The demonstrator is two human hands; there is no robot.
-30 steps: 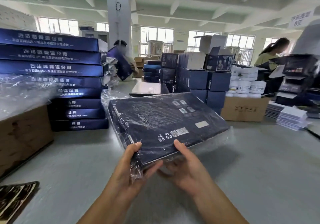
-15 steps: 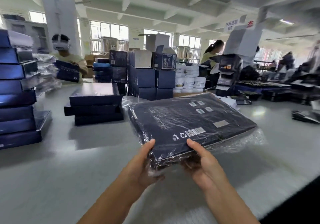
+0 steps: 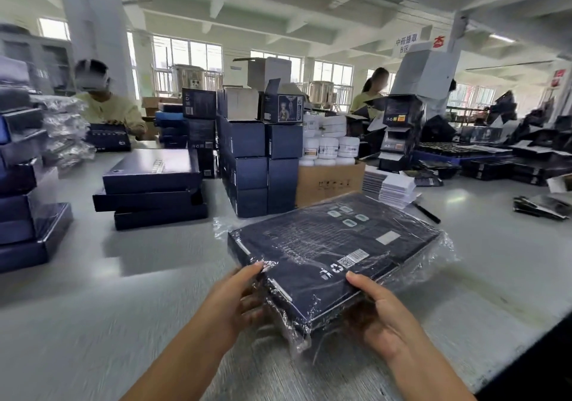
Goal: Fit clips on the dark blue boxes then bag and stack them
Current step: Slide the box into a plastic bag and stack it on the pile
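Since half a second ago the view has been swung further right, so that the tall stack of blue boxes [image 3: 21, 183] is now seen at the far left edge, while the bagged dark blue box [image 3: 334, 255] has been kept in both hands above the grey table [image 3: 93, 307]. The box is held flat, printed face up, its near corner pointed toward the wearer, and is wrapped in a clear plastic bag [image 3: 294, 335] whose loose end is crumpled beneath that corner. The left hand [image 3: 238, 301] is curled round the near-left edge, thumb laid on top, fingers tucked under. The right hand [image 3: 380, 314] is clamped on the near-right edge likewise, thumb on top. Both forearms are extended forward and converge on the box. A short pile of three dark boxes [image 3: 151, 190] is seen behind, to the left.
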